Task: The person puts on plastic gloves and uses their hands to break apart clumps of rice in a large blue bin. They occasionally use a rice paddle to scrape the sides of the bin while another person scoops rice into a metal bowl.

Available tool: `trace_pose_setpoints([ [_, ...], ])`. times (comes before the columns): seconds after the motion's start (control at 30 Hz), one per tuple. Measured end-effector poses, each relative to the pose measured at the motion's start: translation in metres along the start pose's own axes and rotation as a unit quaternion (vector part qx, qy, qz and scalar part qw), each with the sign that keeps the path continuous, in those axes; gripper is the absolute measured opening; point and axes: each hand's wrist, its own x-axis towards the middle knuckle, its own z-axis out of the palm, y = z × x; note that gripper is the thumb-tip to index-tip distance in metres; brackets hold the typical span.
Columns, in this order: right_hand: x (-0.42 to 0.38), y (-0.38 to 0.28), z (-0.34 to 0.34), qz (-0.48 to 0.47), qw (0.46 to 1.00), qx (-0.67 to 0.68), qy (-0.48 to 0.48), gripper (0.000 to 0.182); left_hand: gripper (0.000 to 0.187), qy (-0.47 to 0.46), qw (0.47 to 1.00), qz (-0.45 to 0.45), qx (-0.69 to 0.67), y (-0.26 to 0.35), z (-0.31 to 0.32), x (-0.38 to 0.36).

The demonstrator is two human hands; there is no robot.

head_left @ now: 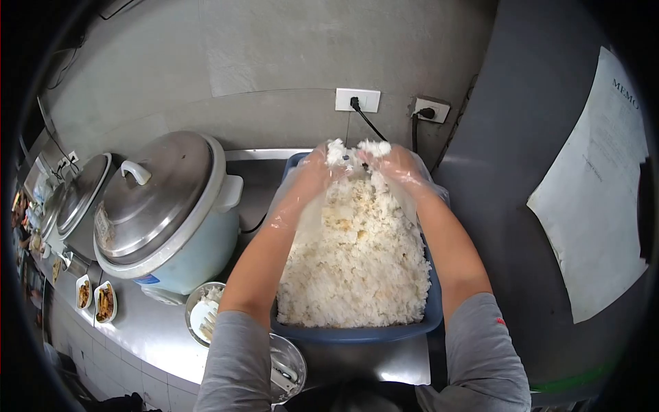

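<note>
A blue plastic tub [357, 335] holds a large heap of cooked white rice [353, 275], with some yellowish patches. At its far end are both my hands, in loose clear plastic gloves. My left hand [317, 163] is curled round a clump of rice at the tub's far left. Close beside it, my right hand [397, 165] cups another clump, its fingers bent inward. White rice shows above the fingertips of both hands, and the fingertips themselves are partly covered by it. Small dark specks show between the hands; I cannot make out what they are.
Left of the tub stands a big rice cooker [182, 226] with a metal lid, with more cookers beyond. Metal bowls [288, 367] with utensils and two small dishes of food [105, 302] sit on the steel counter. Wall sockets [357, 100] with plugged cords are behind; a paper memo [594, 185] hangs right.
</note>
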Motion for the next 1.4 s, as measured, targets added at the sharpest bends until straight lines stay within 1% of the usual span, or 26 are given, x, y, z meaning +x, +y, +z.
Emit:
trace_pose_setpoints([
  [0.03, -0.015, -0.014, -0.013, 0.016, 1.000, 0.005, 0.004, 0.077, 0.065, 0.018, 0.995, 0.054, -0.087, -0.025, 0.015, 0.011],
  [0.1, -0.059, -0.062, -0.056, 0.047, 0.999, 0.015, 0.012, 0.070, 0.075, -0.056, 0.991, -0.024, -0.120, 0.009, -0.005, 0.007],
  [0.2, -0.026, -0.029, -0.027, -0.054, 0.998, 0.045, -0.001, 0.056, 0.091, -0.119, 0.990, -0.040, -0.070, 0.036, -0.027, 0.000],
  [0.23, -0.051, -0.048, -0.048, -0.050, 0.993, 0.088, -0.068, 0.055, 0.089, -0.145, 0.987, -0.055, -0.043, 0.043, -0.033, -0.002],
  [0.3, -0.069, -0.043, -0.045, -0.127, 0.989, 0.030, -0.064, 0.059, 0.098, -0.199, 0.979, -0.046, 0.000, 0.032, -0.039, -0.006],
  [0.33, -0.079, -0.042, -0.044, -0.166, 0.984, 0.000, -0.061, 0.062, 0.097, -0.222, 0.973, -0.063, 0.015, 0.031, -0.042, -0.009],
  [0.37, -0.112, -0.070, -0.070, -0.122, 0.977, 0.013, -0.177, 0.070, 0.097, -0.244, 0.966, -0.081, 0.030, 0.033, -0.046, -0.014],
  [0.43, -0.128, -0.067, -0.045, -0.255, 0.941, 0.003, -0.221, 0.067, 0.094, -0.279, 0.951, -0.122, 0.045, 0.034, -0.045, -0.024],
  [0.47, -0.146, -0.077, -0.042, -0.244, 0.929, -0.123, -0.251, 0.066, 0.091, -0.292, 0.944, -0.146, 0.045, 0.034, -0.043, -0.033],
  [0.5, -0.153, -0.067, -0.017, -0.240, 0.942, -0.025, -0.233, 0.061, 0.088, -0.304, 0.936, -0.170, 0.045, 0.034, -0.040, -0.041],
  [0.53, -0.160, -0.056, 0.007, -0.242, 0.943, 0.073, -0.215, 0.056, 0.085, -0.298, 0.938, -0.155, 0.086, 0.036, -0.034, -0.049],
  [0.57, -0.155, -0.046, 0.035, -0.277, 0.948, -0.047, -0.152, 0.053, 0.083, -0.292, 0.937, -0.140, 0.129, 0.040, -0.025, -0.057],
  [0.6, -0.147, -0.045, 0.035, -0.231, 0.959, 0.011, -0.165, 0.048, 0.081, -0.286, 0.935, -0.123, 0.172, 0.041, -0.021, -0.064],
  [0.67, -0.131, -0.043, 0.036, -0.137, 0.966, 0.134, -0.175, 0.040, 0.075, -0.235, 0.953, -0.065, 0.181, -0.010, 0.001, -0.077],
  [0.7, -0.118, -0.042, 0.037, -0.099, 0.974, 0.142, -0.148, 0.035, 0.072, -0.210, 0.959, -0.037, 0.184, -0.026, 0.009, -0.084],
  [0.73, -0.107, -0.039, 0.040, -0.059, 0.979, 0.150, -0.122, 0.031, 0.067, -0.207, 0.959, -0.065, 0.183, -0.015, 0.004, -0.091],
  [0.8, -0.070, -0.021, 0.049, -0.189, 0.979, -0.047, -0.067, 0.026, 0.058, -0.196, 0.956, -0.119, 0.181, 0.008, -0.005, -0.099],
  [0.83, -0.059, -0.021, 0.044, -0.251, 0.956, -0.146, -0.034, 0.023, 0.056, -0.200, 0.964, -0.101, 0.144, 0.000, -0.003, -0.101],
  [0.93, -0.053, -0.023, 0.016, -0.186, 0.980, 0.060, -0.026, 0.015, 0.051, -0.200, 0.977, -0.047, 0.061, -0.021, 0.004, -0.102],
  [1.0, -0.035, -0.022, 0.010, -0.131, 0.985, 0.108, -0.040, 0.020, 0.048, -0.180, 0.982, -0.013, 0.047, -0.022, 0.005, -0.101],
  [1.07, -0.035, -0.032, -0.009, -0.101, 0.984, 0.139, -0.056, 0.022, 0.044, -0.153, 0.986, -0.068, 0.001, -0.012, 0.011, -0.095],
  [1.1, -0.038, -0.037, -0.018, -0.101, 0.990, 0.096, -0.016, 0.030, 0.043, -0.140, 0.985, -0.095, -0.023, -0.003, 0.015, -0.091],
  [1.2, -0.048, -0.046, -0.033, -0.081, 0.985, 0.149, 0.038, 0.045, 0.040, -0.087, 0.982, -0.161, -0.033, 0.042, 0.012, -0.081],
  [1.23, -0.055, -0.051, -0.042, -0.074, 0.987, 0.137, 0.041, 0.055, 0.040, -0.070, 0.980, -0.172, -0.069, 0.058, 0.009, -0.079],
  [1.33, -0.080, -0.046, -0.055, -0.096, 0.936, 0.331, -0.067, 0.045, 0.040, -0.025, 0.973, -0.170, -0.152, 0.073, 0.005, -0.078],
  [1.4, -0.061, -0.018, -0.049, -0.150, 0.917, 0.347, -0.122, 0.042, 0.039, -0.009, 0.976, -0.118, -0.182, 0.036, 0.019, -0.077],
])
